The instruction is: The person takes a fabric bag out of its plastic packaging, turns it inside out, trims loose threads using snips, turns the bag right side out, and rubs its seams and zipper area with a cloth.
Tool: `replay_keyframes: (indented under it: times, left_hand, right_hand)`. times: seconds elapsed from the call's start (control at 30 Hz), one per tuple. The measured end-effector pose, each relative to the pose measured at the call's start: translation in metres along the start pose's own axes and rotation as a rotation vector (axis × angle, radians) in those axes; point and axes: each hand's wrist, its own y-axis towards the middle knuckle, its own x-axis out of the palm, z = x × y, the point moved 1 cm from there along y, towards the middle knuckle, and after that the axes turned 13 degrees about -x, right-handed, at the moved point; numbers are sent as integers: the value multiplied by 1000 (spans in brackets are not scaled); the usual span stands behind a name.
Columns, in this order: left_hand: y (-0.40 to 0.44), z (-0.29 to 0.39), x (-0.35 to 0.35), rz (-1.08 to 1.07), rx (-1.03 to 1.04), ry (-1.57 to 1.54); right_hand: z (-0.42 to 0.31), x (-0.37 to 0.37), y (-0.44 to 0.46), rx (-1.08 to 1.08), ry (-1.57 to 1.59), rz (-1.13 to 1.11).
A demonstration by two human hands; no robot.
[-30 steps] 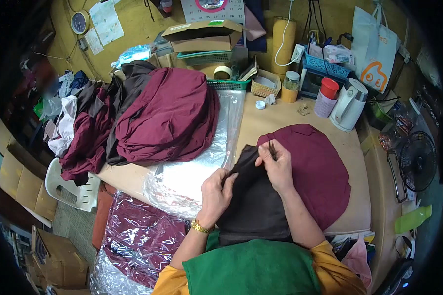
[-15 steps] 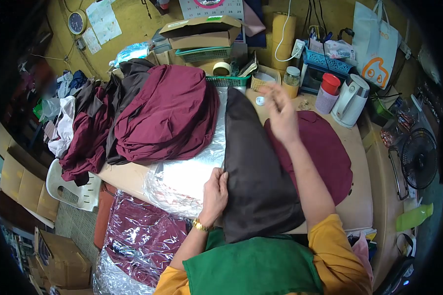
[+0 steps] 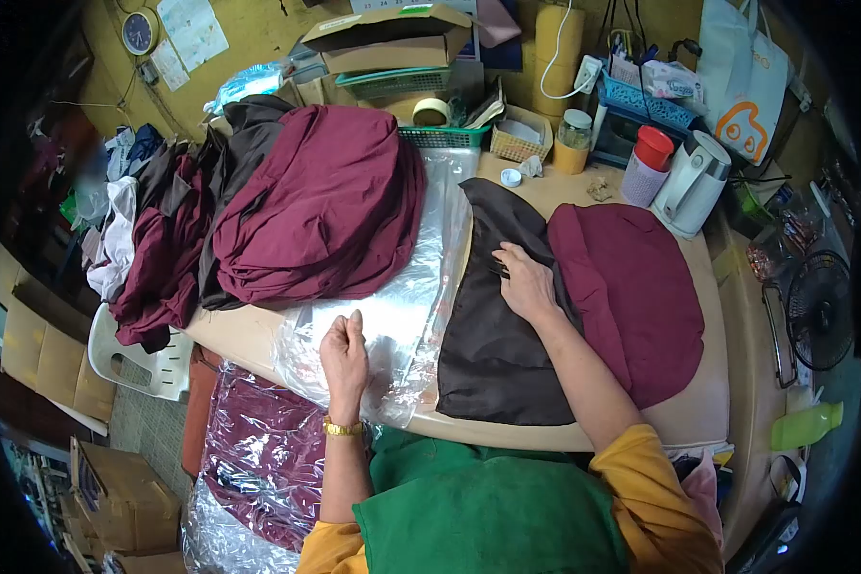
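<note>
My left hand [image 3: 344,354] is curled closed, thumb up, over a stack of clear plastic bags [image 3: 392,335]; I see nothing in it. Flat on the table lies a dark brown cloth piece [image 3: 497,373], tapering to its far end. My right hand [image 3: 529,284] rests on this cloth, fingers slightly apart and bent, with dark showing between them. Just right of it is a folded burgundy cloth piece [image 3: 631,306] with a rounded outline. Left of the plastic sits a large pile of burgundy cloth pieces [image 3: 316,206].
More burgundy and dark cloth [image 3: 163,239] hangs over the table's left end, above a white plastic chair [image 3: 143,359]. Plastic-wrapped burgundy cloth [image 3: 268,440] lies below the front edge. Along the back stand a tape roll [image 3: 430,113], a jar [image 3: 573,142], a red-lidded cup [image 3: 648,163] and a kettle [image 3: 694,187].
My left hand has let go of the dark cloth and moved left. My right hand has come down onto that cloth, which now lies flatter and farther from me.
</note>
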Motion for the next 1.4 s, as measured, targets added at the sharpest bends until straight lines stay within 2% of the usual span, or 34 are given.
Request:
replay_keyframes:
  times: [0.03, 0.1, 0.17, 0.23, 0.3, 0.37, 0.4, 0.43, 0.5, 0.63, 0.73, 0.77, 0.83, 0.87, 0.9, 0.93, 0.97, 1.03, 1.07, 1.13, 1.3, 1.37, 1.4]
  left_hand:
    - [-1, 6, 9, 1, -5, 2]
    - [-11, 25, 48, -165, 151, -430]
    - [-10, 43, 87, -116, 321, -269]
    - [-1, 56, 116, 6, 432, 47]
    - [-3, 63, 120, -13, 445, 174]
    - [-15, 70, 106, -426, 215, 343]
    - [-18, 64, 100, -421, 343, 357]
    - [-25, 60, 87, -423, 344, 357]
    - [-37, 51, 55, -653, 133, 141]
    - [-40, 22, 24, -651, 107, -16]
    - [-32, 4, 13, -733, -126, -478]
    - [-29, -1, 20, -736, -125, -479]
    - [-28, 8, 36, -461, -44, -769]
    - [-29, 18, 45, -500, -1, -682]
    - [-27, 22, 59, -550, -83, -644]
    - [-32, 32, 74, -536, -7, -584]
    - [-31, 37, 89, -449, 47, -413]
    - [-25, 41, 112, -189, 289, 25]
    - [-21, 40, 112, -190, 291, 23]
    - [-17, 46, 107, -377, 292, 133]
    - [-27, 32, 74, -462, 231, 156]
    - [-31, 23, 75, -632, -63, -387]
    - [-30, 24, 76, -632, -63, -384]
  right_hand:
    - [2, 2, -1, 1, 3, -4]
    - [6, 6, -2, -17, 8, 54]
    - [4, 2, -3, -17, 38, 78]
    - [4, -1, -4, -18, 64, 107]
    - [8, -4, -4, 48, 230, 200]
    - [7, -9, -5, 95, 259, 208]
    - [8, -11, -6, 136, 295, 214]
    - [11, -10, -6, 139, 293, 214]
    - [14, -6, -6, 113, 307, 245]
    - [12, -5, -6, 96, 256, 211]
    - [11, -7, -4, 123, 289, 167]
    - [10, -8, -4, 142, 317, 172]
    - [8, -8, -6, 163, 340, 177]
    - [7, -7, -6, 184, 333, 178]
    - [6, -6, -6, 205, 327, 178]
    - [3, -6, -6, 202, 327, 175]
    - [1, -8, -6, 219, 341, 170]
    - [1, -10, -8, 237, 351, 166]
    - [1, -11, -10, 245, 375, 174]
    - [2, -13, -12, 253, 393, 187]
    - [0, -15, -12, 242, 399, 150]
    - [0, -13, -12, 239, 395, 135]
    - [1, -13, -12, 238, 386, 124]
